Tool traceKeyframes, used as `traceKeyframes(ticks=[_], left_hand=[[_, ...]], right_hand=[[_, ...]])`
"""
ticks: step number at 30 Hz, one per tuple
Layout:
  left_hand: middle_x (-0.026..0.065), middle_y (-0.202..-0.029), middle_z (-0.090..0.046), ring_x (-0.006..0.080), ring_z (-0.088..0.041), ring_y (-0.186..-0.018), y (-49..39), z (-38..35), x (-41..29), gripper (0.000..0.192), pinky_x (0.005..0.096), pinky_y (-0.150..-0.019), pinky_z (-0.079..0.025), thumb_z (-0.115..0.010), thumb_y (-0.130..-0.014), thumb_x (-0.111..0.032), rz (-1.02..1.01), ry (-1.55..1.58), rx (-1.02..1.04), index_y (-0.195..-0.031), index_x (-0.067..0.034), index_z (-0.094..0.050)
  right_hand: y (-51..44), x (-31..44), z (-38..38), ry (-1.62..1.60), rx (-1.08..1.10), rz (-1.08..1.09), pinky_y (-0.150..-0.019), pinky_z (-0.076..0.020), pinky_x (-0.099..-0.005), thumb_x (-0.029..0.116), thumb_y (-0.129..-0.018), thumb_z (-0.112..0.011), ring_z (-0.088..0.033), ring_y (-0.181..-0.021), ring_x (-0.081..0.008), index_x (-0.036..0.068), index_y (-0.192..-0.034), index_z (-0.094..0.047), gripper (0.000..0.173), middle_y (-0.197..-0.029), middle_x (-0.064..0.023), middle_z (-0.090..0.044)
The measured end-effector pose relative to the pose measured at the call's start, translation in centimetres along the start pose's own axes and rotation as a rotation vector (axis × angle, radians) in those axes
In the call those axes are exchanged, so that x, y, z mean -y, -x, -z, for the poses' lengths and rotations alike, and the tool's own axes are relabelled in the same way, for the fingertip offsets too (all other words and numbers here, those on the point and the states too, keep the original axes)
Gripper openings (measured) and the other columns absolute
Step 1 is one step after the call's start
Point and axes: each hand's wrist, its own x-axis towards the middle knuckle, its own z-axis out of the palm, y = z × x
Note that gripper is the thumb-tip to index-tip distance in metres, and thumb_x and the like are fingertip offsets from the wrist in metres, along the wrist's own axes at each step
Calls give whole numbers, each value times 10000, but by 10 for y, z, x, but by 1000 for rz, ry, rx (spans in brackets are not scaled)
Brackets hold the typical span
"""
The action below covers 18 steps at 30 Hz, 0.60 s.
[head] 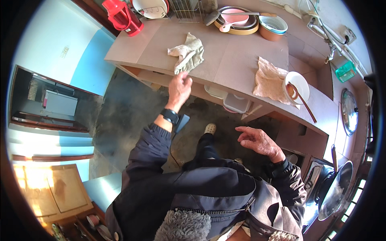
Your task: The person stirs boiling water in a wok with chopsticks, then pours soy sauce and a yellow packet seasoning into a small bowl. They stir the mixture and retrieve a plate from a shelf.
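Note:
A crumpled beige cloth (190, 52) lies on the tiled counter (232, 61). My left hand (180, 89) is at the cloth's near corner, fingers curled. Whether the fingers pinch the cloth or only touch it, I cannot tell. My right hand (256, 141) hangs in the air short of the counter, holding nothing, with its fingers apart. A pinkish cloth (268, 79) is spread near the counter's front edge. On part of it stands a white bowl (302, 79) with a brown long-handled spoon (304, 105) leaning out over the rim.
A red thermos flask (125, 19) stands at the counter's far left. Stacked basins (253, 27) hold a pink ladle and a metal spatula. A sink (310, 67) lies beyond the bowl. A wok (337, 189) is on the stove at right. Plastic containers (236, 102) sit under the counter.

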Motion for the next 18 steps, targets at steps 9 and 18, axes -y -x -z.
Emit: traceKeyframes(ticks=[9, 18], left_hand=[[194, -979, -708, 372, -688, -854, -184, -50, 58, 321, 467, -750, -546, -749, -843, -340, -35, -299, 166, -976, -50, -710], [168, -785, -679, 342, -691, -706, -137, -68, 55, 238, 382, -615, -548, -799, -730, -20, -325, 154, 381, -828, -22, -582]], right_hand=[[-170, 75, 6, 120, -91, -37, -797, -531, -287, 116, -930, -681, -632, -822, -127, 25, -1366, -580, 456, -932, -59, -703], [-293, 75, 15, 1040, -569, 7, -707, -560, -373, 165, -878, -665, -706, -869, -279, -8, -1344, -537, 514, -953, -173, -662]])
